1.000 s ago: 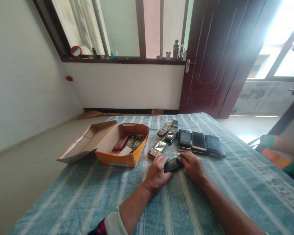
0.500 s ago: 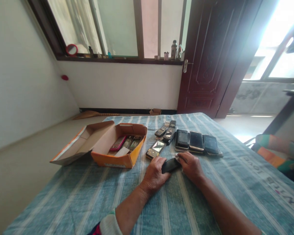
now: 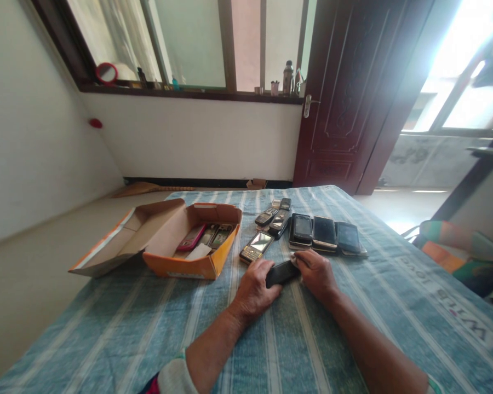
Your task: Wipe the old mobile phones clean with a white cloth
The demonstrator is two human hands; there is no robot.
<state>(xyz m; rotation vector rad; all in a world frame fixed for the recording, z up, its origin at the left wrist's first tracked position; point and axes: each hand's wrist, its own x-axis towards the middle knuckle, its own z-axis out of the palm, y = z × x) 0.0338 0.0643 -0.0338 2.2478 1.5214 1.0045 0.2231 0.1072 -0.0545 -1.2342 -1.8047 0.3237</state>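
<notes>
With my left hand (image 3: pixel 254 287) gripping the black oblong phone (image 3: pixel 282 273) and right hand (image 3: pixel 317 276) pinching a small soft-looking white wad (image 3: pixel 293 259), I'd rub lightly.

1. Cloth (image 3: pixel 156 328): blue-green, mottled, with pale stripes; dark grey lettering on a pale band.
2. Held phone (image 3: pixel 281 274): black.
3. Small wad (image 3: pixel 293 260): white.
4. Keypad phone (image 3: pixel 257 247): dark, with gold-coloured keys.
5. Box (image 3: pixel 181 267): orange outside, plain brown inside.
6. Boxed phone (image 3: pixel 191 237): pink.
7. Left sleeve (image 3: pixel 176 376): grey cuff, then dark with pink.
8. Door (image 3: pixel 345 82): dark red-brown, with a scrolling ornament.
9. Round mirror (image 3: pixel 107 73): red rim.
</notes>
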